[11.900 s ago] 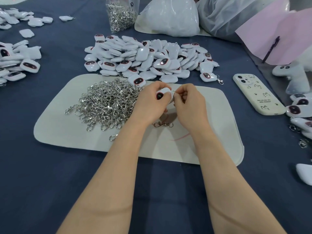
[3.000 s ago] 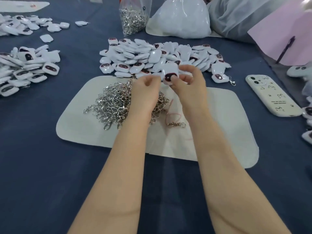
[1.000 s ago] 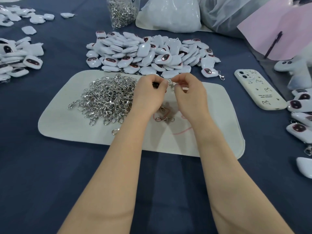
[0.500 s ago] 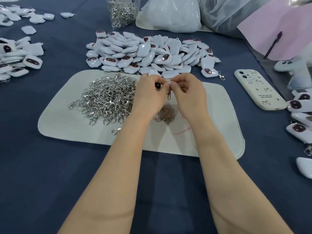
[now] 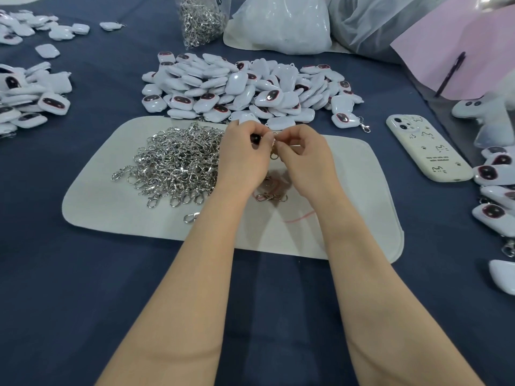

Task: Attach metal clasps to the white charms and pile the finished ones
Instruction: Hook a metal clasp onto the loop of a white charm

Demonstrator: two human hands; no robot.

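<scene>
Both hands meet above the pale mat [image 5: 362, 190]. My left hand [image 5: 242, 157] grips a white charm [image 5: 255, 139], mostly hidden by its fingers, only a dark patch showing. My right hand [image 5: 303, 160] pinches a metal clasp [image 5: 274, 150] that hangs down between the two hands at the charm's edge. A heap of loose clasps [image 5: 175, 162] lies on the mat to the left of my hands. Behind the mat spreads a big pile of white charms [image 5: 245, 87]. One charm with a clasp [image 5: 345, 119] lies at that pile's right end.
A single clasp [image 5: 270, 196] lies on the mat under my hands. A white phone [image 5: 426, 149] lies to the right. More charms sit at the far left [image 5: 30, 101] and the right edge [image 5: 496, 190]. A bag of clasps [image 5: 200, 20] and plastic bags [image 5: 278, 26] stand at the back.
Three seconds ago my right hand held the charm up over the pile. Both hands have since come together above the mat, and the clasp now hangs between them.
</scene>
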